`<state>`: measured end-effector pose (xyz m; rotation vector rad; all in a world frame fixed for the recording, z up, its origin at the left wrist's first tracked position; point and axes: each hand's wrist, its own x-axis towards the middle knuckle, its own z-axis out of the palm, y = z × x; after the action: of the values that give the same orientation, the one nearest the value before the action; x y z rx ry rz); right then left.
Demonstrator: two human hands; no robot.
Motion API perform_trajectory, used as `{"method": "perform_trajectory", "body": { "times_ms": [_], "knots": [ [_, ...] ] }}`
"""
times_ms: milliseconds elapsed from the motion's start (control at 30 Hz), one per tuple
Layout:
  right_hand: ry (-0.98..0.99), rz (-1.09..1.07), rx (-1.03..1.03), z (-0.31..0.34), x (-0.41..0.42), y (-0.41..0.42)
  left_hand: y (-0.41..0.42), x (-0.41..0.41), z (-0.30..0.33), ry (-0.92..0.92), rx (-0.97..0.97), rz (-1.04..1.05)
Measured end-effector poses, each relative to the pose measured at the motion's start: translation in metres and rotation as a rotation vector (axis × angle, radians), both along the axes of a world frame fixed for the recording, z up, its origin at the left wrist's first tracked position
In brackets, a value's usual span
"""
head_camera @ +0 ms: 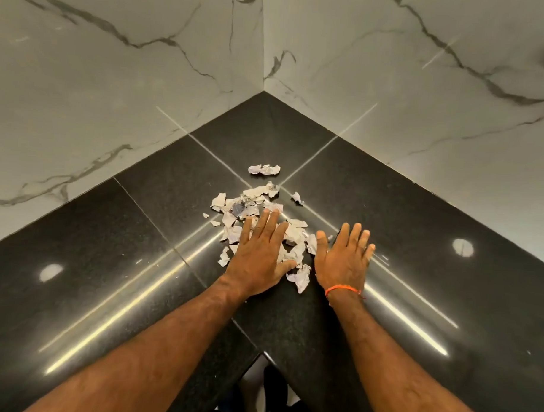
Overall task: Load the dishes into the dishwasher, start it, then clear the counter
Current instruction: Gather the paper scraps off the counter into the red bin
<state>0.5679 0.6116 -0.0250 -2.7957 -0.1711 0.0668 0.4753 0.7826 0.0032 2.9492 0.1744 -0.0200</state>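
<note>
A pile of torn white paper scraps (pixel 249 205) lies on the black granite counter (pixel 139 263) in the corner. My left hand (pixel 258 251) lies flat, palm down, on the near part of the pile, fingers spread. My right hand (pixel 343 257), with an orange thread at the wrist, rests flat on the counter just right of the scraps, its thumb touching them. A crumpled scrap (pixel 263 169) sits apart, farther toward the corner. Another scrap (pixel 300 279) lies between my two wrists. Neither hand grips anything.
White marble-look walls (pixel 145 78) close the corner on the left and right. The counter's inner front edge (pixel 259 353) forms a notch near my body, with floor below. Bright light reflections streak the polished counter.
</note>
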Motion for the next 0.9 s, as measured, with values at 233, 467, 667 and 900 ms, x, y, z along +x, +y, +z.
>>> {"method": "perform_trajectory", "body": {
  "times_ms": [233,467,667,900],
  "knots": [
    [0.094,0.455,0.429,0.009,0.023,0.084,0.043,0.008,0.011,-0.062,-0.098,0.261],
    [0.183,0.561,0.403,0.018,0.113,0.145,0.083,0.021,0.023,0.013,-0.292,0.366],
    [0.257,0.75,0.187,0.028,0.138,0.188,0.105,0.036,0.011,-0.027,-0.507,0.511],
    [0.302,0.894,0.215,0.021,0.104,0.15,0.096,0.031,-0.004,-0.165,-0.645,0.386]
  ]
}}
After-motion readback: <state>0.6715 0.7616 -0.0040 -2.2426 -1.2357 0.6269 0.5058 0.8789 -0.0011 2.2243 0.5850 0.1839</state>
